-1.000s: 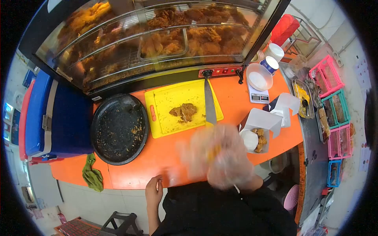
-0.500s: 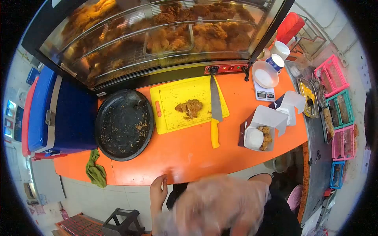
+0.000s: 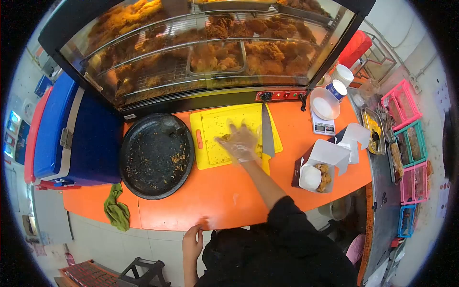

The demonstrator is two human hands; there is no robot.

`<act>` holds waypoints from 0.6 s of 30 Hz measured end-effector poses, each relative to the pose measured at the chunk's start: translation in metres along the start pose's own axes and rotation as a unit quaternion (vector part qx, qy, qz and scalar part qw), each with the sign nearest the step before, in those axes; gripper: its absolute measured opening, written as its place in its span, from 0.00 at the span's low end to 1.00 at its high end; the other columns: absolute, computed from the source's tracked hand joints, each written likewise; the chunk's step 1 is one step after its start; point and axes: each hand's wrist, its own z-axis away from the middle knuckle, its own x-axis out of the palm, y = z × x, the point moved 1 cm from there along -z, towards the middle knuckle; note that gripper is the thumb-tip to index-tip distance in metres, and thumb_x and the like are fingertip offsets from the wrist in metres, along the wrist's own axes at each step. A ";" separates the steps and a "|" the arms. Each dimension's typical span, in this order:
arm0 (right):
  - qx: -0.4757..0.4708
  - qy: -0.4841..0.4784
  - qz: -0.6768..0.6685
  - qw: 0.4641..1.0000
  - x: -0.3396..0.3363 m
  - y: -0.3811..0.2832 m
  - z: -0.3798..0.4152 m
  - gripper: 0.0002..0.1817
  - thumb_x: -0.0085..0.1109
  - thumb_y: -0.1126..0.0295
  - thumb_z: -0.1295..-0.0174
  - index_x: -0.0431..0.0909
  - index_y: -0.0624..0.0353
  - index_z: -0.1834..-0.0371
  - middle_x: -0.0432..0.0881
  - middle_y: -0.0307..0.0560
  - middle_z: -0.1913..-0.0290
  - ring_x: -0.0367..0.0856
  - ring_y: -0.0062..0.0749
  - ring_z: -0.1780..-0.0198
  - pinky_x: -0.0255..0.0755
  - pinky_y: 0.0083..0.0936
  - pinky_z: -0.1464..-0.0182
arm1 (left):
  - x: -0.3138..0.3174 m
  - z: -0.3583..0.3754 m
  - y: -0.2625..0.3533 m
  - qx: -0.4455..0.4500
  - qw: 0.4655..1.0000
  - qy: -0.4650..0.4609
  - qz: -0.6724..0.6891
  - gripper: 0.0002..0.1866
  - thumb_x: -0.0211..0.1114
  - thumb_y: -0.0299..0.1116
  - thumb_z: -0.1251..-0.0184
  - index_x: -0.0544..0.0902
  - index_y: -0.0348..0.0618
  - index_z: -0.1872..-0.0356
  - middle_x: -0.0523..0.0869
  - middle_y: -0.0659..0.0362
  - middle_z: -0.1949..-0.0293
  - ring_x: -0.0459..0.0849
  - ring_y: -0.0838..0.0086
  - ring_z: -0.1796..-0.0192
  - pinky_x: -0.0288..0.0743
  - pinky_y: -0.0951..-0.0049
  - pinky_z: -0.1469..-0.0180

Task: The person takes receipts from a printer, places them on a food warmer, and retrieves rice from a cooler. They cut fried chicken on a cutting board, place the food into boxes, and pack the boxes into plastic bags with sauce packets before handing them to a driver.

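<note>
My right hand, in a clear plastic glove, is over the yellow cutting board with its fingers spread. Beneath it, the piece of fried chicken is almost wholly covered. To the right of this hand a large kitchen knife lies with its blade on the board and its yellow handle toward me. My left hand is bare and rests at the front edge of the orange table, fingers loosely bent, nothing visible in it.
A glass warmer full of fried chicken stands behind the board. Left are a round black tray, a green cloth and a blue cooler. Right are an open box with chicken pieces and a scale holding a bowl.
My gloved right hand has moved from close to my body forward onto the cutting board, over the chicken. My left hand has stayed at the table edge. The view has shifted slightly.
</note>
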 end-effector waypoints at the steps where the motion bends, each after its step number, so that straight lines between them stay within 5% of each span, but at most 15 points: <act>1: 0.004 0.000 -0.001 1.000 0.013 -0.002 0.001 0.37 0.54 0.38 0.51 0.67 0.45 0.40 0.71 0.55 0.44 0.70 0.46 0.43 0.60 0.41 0.41 | 0.000 0.001 -0.004 -0.002 1.000 -0.002 0.007 0.08 0.55 0.24 0.42 0.78 0.35 0.62 0.82 0.47 0.64 0.81 0.54 0.60 0.73 0.64 0.57; 3: -0.016 0.133 0.091 0.987 0.049 -0.001 0.003 0.31 0.51 0.41 0.47 0.71 0.46 0.45 0.74 0.55 0.49 0.70 0.49 0.44 0.61 0.41 0.43 | -0.001 0.003 -0.009 -0.001 1.000 0.005 0.005 0.09 0.55 0.24 0.41 0.78 0.35 0.61 0.82 0.47 0.64 0.81 0.54 0.60 0.73 0.64 0.57; 7: -0.097 0.082 0.086 0.988 0.078 0.035 -0.011 0.25 0.51 0.43 0.45 0.76 0.49 0.52 0.77 0.51 0.55 0.74 0.45 0.51 0.67 0.36 0.50 | -0.011 0.008 -0.011 -0.034 0.999 0.012 0.029 0.10 0.55 0.24 0.41 0.78 0.35 0.59 0.82 0.47 0.64 0.81 0.55 0.60 0.73 0.64 0.57; 10: -0.195 0.147 0.094 0.965 0.083 0.059 -0.028 0.22 0.51 0.45 0.43 0.78 0.53 0.61 0.79 0.44 0.60 0.76 0.36 0.58 0.71 0.31 0.59 | -0.015 0.009 -0.021 -0.033 0.999 -0.002 0.032 0.10 0.54 0.23 0.41 0.78 0.35 0.59 0.83 0.48 0.65 0.82 0.57 0.61 0.73 0.65 0.57; 11: -0.176 0.136 -0.143 0.964 0.110 0.075 -0.052 0.23 0.51 0.44 0.42 0.77 0.53 0.62 0.78 0.42 0.61 0.76 0.32 0.61 0.71 0.28 0.63 | -0.017 0.007 -0.025 -0.028 0.999 -0.009 0.028 0.10 0.54 0.23 0.41 0.78 0.35 0.59 0.83 0.48 0.65 0.82 0.57 0.61 0.73 0.65 0.57; 12: -0.148 0.120 -0.371 0.909 0.102 0.076 -0.060 0.24 0.51 0.42 0.42 0.77 0.54 0.63 0.78 0.39 0.62 0.76 0.28 0.63 0.72 0.25 0.67 | -0.017 0.004 -0.028 -0.004 1.000 -0.005 0.000 0.10 0.54 0.23 0.41 0.78 0.35 0.59 0.83 0.49 0.65 0.82 0.58 0.61 0.74 0.65 0.57; 13: -0.141 0.124 -0.371 0.909 0.094 0.082 -0.061 0.24 0.51 0.42 0.42 0.77 0.54 0.63 0.78 0.39 0.62 0.76 0.28 0.63 0.72 0.25 0.67 | -0.017 0.002 -0.030 0.019 0.999 -0.002 -0.028 0.10 0.54 0.22 0.42 0.78 0.35 0.59 0.82 0.49 0.65 0.82 0.58 0.62 0.74 0.66 0.57; 14: 0.057 0.075 -0.609 0.787 0.043 0.071 -0.047 0.25 0.50 0.41 0.42 0.76 0.54 0.64 0.78 0.38 0.63 0.77 0.27 0.65 0.72 0.23 0.70 | -0.019 -0.002 -0.028 0.025 0.999 -0.008 -0.028 0.10 0.54 0.22 0.42 0.78 0.35 0.59 0.82 0.49 0.65 0.82 0.58 0.62 0.74 0.66 0.57; 15: 0.243 0.021 -0.781 0.575 0.011 0.067 -0.040 0.26 0.49 0.40 0.42 0.75 0.54 0.65 0.77 0.37 0.64 0.77 0.25 0.66 0.72 0.22 0.74 | -0.020 -0.010 -0.024 0.047 0.998 -0.016 -0.030 0.10 0.54 0.22 0.42 0.78 0.35 0.59 0.82 0.48 0.66 0.82 0.58 0.62 0.74 0.66 0.58; 16: 0.189 -0.011 -0.888 0.419 0.027 0.086 -0.053 0.27 0.48 0.39 0.42 0.73 0.54 0.64 0.78 0.38 0.65 0.78 0.26 0.68 0.71 0.18 0.78 | -0.021 -0.018 -0.018 0.072 0.997 -0.024 -0.033 0.10 0.54 0.21 0.42 0.78 0.35 0.60 0.82 0.48 0.67 0.81 0.58 0.63 0.73 0.65 0.59; 17: 0.186 0.000 -0.889 0.418 0.012 0.091 -0.049 0.27 0.48 0.39 0.42 0.73 0.54 0.64 0.78 0.38 0.65 0.78 0.26 0.68 0.71 0.18 0.78 | -0.021 -0.025 -0.011 0.082 0.996 -0.027 -0.032 0.10 0.54 0.21 0.42 0.78 0.35 0.60 0.82 0.48 0.67 0.81 0.58 0.63 0.73 0.65 0.59; 18: 0.139 -0.017 -0.923 0.359 -0.015 0.089 -0.039 0.27 0.48 0.39 0.42 0.73 0.54 0.63 0.78 0.38 0.64 0.78 0.28 0.67 0.71 0.18 0.77 | -0.020 -0.032 -0.001 0.075 0.996 -0.038 -0.034 0.10 0.53 0.21 0.43 0.78 0.35 0.60 0.82 0.48 0.68 0.81 0.58 0.64 0.73 0.65 0.60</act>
